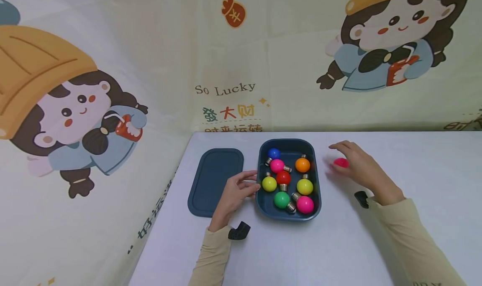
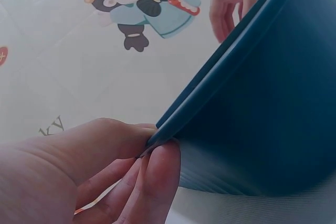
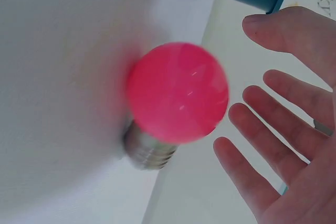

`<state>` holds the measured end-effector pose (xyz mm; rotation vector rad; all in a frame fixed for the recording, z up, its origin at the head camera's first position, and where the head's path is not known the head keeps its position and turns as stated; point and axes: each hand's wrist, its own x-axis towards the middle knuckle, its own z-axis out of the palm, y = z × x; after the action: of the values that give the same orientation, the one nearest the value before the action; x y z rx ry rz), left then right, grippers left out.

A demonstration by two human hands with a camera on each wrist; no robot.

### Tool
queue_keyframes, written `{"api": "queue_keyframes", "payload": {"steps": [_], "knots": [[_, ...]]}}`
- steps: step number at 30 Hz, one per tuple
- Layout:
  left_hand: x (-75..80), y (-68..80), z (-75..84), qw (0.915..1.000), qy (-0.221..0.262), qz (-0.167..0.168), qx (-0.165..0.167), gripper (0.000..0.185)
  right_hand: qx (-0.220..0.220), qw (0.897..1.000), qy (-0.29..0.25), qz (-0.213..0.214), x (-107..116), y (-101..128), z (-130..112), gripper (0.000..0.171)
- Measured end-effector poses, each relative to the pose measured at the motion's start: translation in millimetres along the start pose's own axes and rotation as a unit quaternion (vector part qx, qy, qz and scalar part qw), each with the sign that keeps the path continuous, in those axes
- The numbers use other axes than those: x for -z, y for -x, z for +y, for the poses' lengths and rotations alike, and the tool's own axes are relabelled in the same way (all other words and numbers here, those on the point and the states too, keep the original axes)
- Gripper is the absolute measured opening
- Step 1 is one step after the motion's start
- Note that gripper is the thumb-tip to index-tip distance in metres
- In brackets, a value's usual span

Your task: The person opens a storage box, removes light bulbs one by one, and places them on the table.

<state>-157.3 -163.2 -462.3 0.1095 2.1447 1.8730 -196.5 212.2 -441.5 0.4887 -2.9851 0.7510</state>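
A dark blue container (image 1: 289,141) stands on the white table, holding several coloured bulbs, among them a green one (image 1: 281,199) and an orange one (image 1: 302,164). My left hand (image 1: 253,185) pinches the container's left rim; the left wrist view shows that rim (image 2: 262,103) caught between thumb and fingers (image 2: 157,161). To the right of the container a pink bulb (image 1: 340,162) lies on the table. My right hand (image 1: 350,154) hovers over it with fingers spread. In the right wrist view the bulb (image 3: 178,93) shows its metal base, and the hand (image 3: 278,145) is just apart from it.
The container's dark blue lid (image 1: 216,181) lies flat to the left of my left hand, near the table's left edge. A cloth backdrop with cartoon prints (image 1: 75,110) hangs behind and to the left. Bare white table (image 1: 433,164) stretches to the right and front.
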Motion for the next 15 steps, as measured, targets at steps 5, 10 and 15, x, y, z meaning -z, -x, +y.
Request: {"api": "queue_keyframes", "payload": {"steps": [5, 10, 15], "knots": [[-0.4, -0.2, 1.4, 0.9999, 0.002, 0.002, 0.010, 0.049, 0.010, 1.000, 0.002, 0.001, 3, -3, -10, 0.054], [0.3, -0.6, 1.3, 1.0000, 0.004, 0.000, 0.008, 0.050, 0.025, 1.000, 0.004, 0.007, 5, -5, -20, 0.051], [0.0, -0.6, 2.3, 0.9999, 0.006, 0.000, 0.011, 0.051, 0.036, 0.999, -0.007, 0.004, 6, -8, -28, 0.051]]}}
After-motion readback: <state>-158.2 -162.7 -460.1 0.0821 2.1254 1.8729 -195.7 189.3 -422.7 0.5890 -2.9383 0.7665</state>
